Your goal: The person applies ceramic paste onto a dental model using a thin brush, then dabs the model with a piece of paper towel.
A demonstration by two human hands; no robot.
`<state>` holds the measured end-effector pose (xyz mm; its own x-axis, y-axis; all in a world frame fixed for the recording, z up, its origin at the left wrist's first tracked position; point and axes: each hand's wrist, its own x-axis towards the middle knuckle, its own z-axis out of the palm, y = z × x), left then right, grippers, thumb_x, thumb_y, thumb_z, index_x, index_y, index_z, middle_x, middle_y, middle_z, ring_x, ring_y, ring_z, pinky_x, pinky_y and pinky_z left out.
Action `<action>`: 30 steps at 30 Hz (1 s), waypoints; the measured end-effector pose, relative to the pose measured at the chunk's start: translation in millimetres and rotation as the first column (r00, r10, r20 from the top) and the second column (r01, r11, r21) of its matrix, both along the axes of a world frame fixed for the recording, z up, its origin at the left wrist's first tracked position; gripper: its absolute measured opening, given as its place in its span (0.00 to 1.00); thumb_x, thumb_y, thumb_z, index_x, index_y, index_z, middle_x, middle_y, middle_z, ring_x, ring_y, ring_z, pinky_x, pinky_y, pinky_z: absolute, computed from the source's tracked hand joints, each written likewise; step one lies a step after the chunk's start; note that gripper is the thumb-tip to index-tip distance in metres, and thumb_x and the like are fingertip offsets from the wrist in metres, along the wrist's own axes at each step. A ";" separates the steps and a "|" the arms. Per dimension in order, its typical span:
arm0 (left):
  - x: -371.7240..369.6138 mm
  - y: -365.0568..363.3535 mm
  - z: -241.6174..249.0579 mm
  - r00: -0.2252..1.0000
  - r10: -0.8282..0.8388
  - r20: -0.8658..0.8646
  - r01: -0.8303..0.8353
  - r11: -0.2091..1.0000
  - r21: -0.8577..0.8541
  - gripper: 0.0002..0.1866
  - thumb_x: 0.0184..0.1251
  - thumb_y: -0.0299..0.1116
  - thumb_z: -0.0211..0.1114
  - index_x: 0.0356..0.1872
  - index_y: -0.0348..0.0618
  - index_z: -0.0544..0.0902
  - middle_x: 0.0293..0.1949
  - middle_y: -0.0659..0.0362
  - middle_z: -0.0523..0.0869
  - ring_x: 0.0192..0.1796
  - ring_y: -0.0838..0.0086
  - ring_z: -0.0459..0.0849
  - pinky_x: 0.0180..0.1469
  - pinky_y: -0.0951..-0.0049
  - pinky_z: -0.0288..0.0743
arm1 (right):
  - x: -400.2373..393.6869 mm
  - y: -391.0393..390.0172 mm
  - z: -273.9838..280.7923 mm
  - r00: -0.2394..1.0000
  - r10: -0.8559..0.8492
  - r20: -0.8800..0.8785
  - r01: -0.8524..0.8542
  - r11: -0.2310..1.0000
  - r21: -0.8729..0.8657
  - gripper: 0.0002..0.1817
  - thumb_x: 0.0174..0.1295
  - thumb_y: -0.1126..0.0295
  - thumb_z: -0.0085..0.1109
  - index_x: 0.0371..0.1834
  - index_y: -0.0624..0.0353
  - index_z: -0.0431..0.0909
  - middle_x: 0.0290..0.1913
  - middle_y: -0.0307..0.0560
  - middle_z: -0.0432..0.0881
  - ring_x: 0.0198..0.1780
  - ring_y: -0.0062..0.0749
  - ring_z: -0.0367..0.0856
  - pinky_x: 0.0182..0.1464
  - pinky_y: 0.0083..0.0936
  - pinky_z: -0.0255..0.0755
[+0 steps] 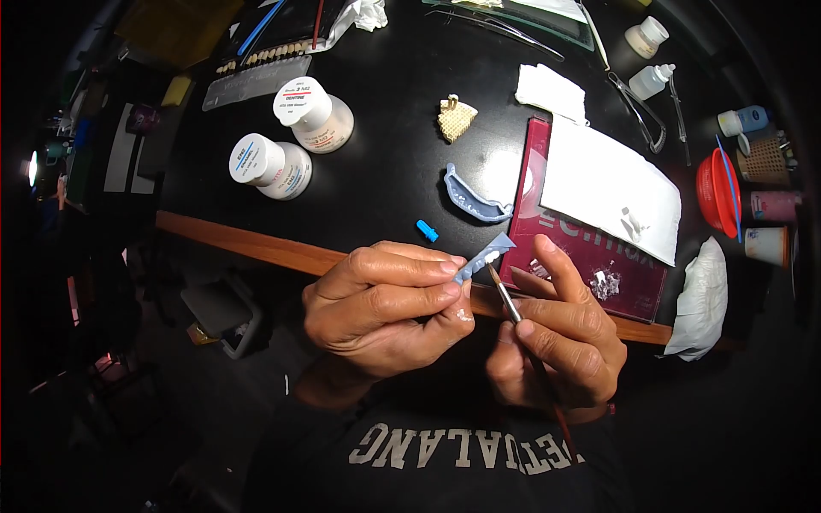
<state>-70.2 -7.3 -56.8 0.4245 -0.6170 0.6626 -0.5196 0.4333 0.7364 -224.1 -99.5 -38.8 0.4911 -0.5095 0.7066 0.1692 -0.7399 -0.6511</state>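
Note:
My left hand [389, 303] pinches a small blue-grey mould piece [475, 267] between thumb and fingers, with white material along its hollow. In my right hand [569, 338] is a thin brush [507, 301] with a metal ferrule and a dark red handle; its tip is at the white material or very close to it. A second, curved blue-grey mould [475, 198] lies on the black table just beyond. Near my left fingers is a small bright blue piece [427, 230]. White smears mark the dark red plate [629, 282] beside my right hand.
Two white-capped jars [272, 167] [314, 115] stand at the left back. A beige honeycomb piece [457, 118] sits mid-table. White paper [611, 184] covers part of the plate. At the right are a red bowl [718, 193], bottles and metal tools. The wooden edge [248, 241] runs in front.

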 end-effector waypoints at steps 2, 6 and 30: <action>0.0 0.0 -0.7 1.000 0.011 0.001 -0.011 1.000 -0.001 0.11 0.51 0.17 0.79 0.31 0.38 0.84 0.36 0.55 0.84 0.37 0.66 0.92 0.42 0.70 0.92 | -3.6 0.2 0.8 1.000 0.021 0.020 -0.022 0.998 0.063 0.14 0.51 0.84 0.71 0.39 0.65 0.79 0.33 0.54 0.85 0.49 0.60 0.90 0.54 0.50 0.88; -0.3 0.9 9.3 0.996 0.042 -0.084 -0.033 0.995 0.098 0.10 0.50 0.17 0.78 0.28 0.38 0.84 0.32 0.54 0.85 0.33 0.71 0.90 0.38 0.74 0.88 | -7.4 -2.8 3.3 0.992 0.076 0.104 -0.098 0.969 0.229 0.14 0.58 0.86 0.64 0.44 0.65 0.73 0.33 0.52 0.81 0.38 0.38 0.88 0.63 0.60 0.79; 6.5 -2.6 26.4 0.876 -0.039 -0.481 0.180 0.951 0.251 0.09 0.54 0.14 0.75 0.27 0.35 0.81 0.31 0.53 0.85 0.31 0.80 0.85 0.35 0.83 0.79 | 2.4 -2.2 0.5 0.976 0.081 0.203 -0.145 0.935 0.324 0.10 0.60 0.88 0.55 0.43 0.69 0.71 0.34 0.55 0.77 0.35 0.29 0.83 0.63 0.59 0.80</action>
<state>-63.8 -9.9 -30.4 0.5573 -0.8063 0.1981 -0.0479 0.2070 0.9772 -221.8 -101.7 -38.3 0.4378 -0.6808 0.5872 0.3791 -0.4524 -0.8072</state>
